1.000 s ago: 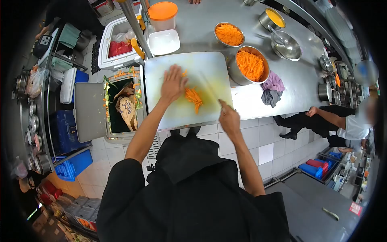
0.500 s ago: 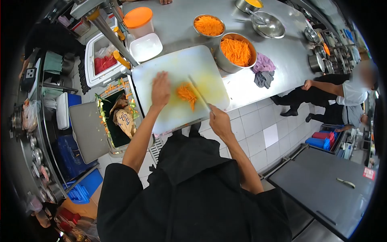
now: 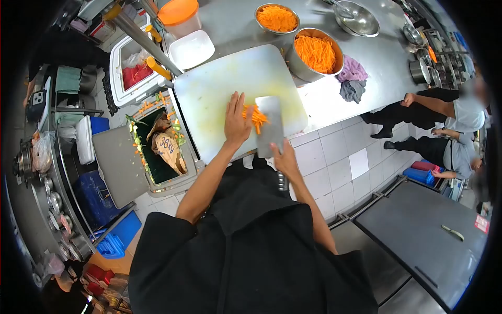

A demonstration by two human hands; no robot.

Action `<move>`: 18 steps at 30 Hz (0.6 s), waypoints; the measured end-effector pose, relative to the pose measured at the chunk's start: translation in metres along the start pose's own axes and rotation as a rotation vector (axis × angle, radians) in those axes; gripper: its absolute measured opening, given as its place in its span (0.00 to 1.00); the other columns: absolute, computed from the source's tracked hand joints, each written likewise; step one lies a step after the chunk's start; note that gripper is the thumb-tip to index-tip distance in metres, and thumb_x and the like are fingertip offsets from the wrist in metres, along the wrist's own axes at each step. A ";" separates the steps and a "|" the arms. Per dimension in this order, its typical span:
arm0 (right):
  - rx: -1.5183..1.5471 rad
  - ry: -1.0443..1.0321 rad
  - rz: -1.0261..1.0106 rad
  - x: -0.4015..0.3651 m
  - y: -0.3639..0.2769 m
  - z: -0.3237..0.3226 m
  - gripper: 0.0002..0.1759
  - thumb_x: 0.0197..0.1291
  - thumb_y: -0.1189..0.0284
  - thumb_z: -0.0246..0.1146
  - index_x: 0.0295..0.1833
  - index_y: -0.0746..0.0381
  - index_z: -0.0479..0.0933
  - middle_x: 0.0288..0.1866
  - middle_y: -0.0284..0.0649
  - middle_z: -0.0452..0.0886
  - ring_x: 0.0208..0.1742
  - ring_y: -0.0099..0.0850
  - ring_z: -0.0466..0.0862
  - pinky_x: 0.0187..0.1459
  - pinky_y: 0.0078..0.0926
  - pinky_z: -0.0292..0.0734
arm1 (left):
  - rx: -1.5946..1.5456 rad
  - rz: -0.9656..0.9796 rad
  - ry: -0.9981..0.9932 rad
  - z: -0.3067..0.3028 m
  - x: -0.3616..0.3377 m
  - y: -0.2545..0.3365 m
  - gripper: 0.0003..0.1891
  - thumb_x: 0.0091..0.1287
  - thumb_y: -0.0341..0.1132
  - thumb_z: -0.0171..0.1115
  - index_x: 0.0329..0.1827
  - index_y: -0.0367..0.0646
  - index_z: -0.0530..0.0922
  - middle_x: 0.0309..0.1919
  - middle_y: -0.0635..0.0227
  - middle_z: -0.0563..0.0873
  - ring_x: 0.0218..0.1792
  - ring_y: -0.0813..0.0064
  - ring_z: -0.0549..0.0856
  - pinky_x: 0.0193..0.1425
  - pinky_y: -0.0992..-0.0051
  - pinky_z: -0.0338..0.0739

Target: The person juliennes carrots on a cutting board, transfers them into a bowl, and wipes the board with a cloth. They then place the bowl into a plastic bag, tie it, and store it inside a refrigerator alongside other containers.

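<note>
Your right hand (image 3: 285, 160) grips a broad, grey metal cleaver (image 3: 270, 123), its blade flat over the pale, yellow-stained cutting board (image 3: 209, 99). Your left hand (image 3: 237, 120) touches a small pile of thin orange shreds (image 3: 256, 118) beside the blade. Beyond the board, you have a deep round metal pot (image 3: 300, 67) and a smaller round metal bowl (image 3: 260, 22), both heaped with orange shreds.

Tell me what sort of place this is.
Most likely a commercial kitchen: the right hand holds a cleaver at a cutting board, a pot of shredded vegetable stands on a steel counter, and metal pans line a side rack.
</note>
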State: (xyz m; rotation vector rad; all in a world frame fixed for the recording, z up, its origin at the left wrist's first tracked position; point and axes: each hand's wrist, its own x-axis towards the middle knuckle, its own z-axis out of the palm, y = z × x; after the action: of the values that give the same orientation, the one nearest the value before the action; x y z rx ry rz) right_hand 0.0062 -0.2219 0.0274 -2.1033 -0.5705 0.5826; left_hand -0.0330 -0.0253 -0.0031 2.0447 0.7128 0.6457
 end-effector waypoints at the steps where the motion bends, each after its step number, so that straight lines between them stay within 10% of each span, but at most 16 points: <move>1: 0.108 -0.058 0.058 0.005 -0.005 0.016 0.17 0.68 0.67 0.59 0.51 0.70 0.70 0.37 0.58 0.83 0.36 0.53 0.86 0.38 0.44 0.80 | 0.163 0.046 0.050 0.006 0.003 0.003 0.29 0.75 0.47 0.51 0.72 0.34 0.66 0.73 0.48 0.66 0.74 0.52 0.64 0.79 0.58 0.53; 6: 0.025 -0.080 0.018 0.017 -0.026 0.063 0.16 0.67 0.69 0.58 0.51 0.70 0.67 0.38 0.66 0.80 0.39 0.67 0.80 0.39 0.55 0.74 | 0.200 0.004 0.039 0.004 0.008 0.008 0.32 0.74 0.47 0.53 0.74 0.34 0.63 0.75 0.49 0.63 0.76 0.52 0.61 0.79 0.58 0.53; 13: 0.345 0.060 0.047 0.058 -0.037 -0.017 0.18 0.66 0.72 0.58 0.58 0.70 0.68 0.43 0.58 0.82 0.45 0.57 0.83 0.48 0.46 0.75 | 0.015 0.307 -0.007 0.054 0.079 0.089 0.24 0.73 0.38 0.53 0.64 0.25 0.71 0.67 0.38 0.70 0.70 0.42 0.67 0.76 0.57 0.60; 16: 0.530 0.164 0.058 0.098 -0.075 -0.092 0.11 0.70 0.71 0.57 0.44 0.65 0.64 0.21 0.42 0.75 0.10 0.25 0.72 0.11 0.26 0.64 | -0.054 0.464 -0.039 0.103 0.146 0.144 0.23 0.74 0.36 0.49 0.65 0.26 0.71 0.66 0.39 0.72 0.70 0.44 0.68 0.76 0.58 0.60; 18: 0.513 0.168 0.036 0.126 -0.079 -0.131 0.10 0.70 0.73 0.56 0.46 0.67 0.65 0.22 0.42 0.76 0.11 0.26 0.73 0.13 0.27 0.67 | -0.091 0.508 -0.056 0.132 0.186 0.161 0.23 0.74 0.37 0.47 0.64 0.26 0.72 0.66 0.39 0.72 0.70 0.45 0.68 0.76 0.58 0.60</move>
State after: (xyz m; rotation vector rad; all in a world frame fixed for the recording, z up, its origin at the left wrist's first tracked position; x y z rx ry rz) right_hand 0.1675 -0.1871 0.1371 -1.6567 -0.2527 0.5028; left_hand 0.2256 -0.0469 0.1003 2.1588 0.1190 0.8809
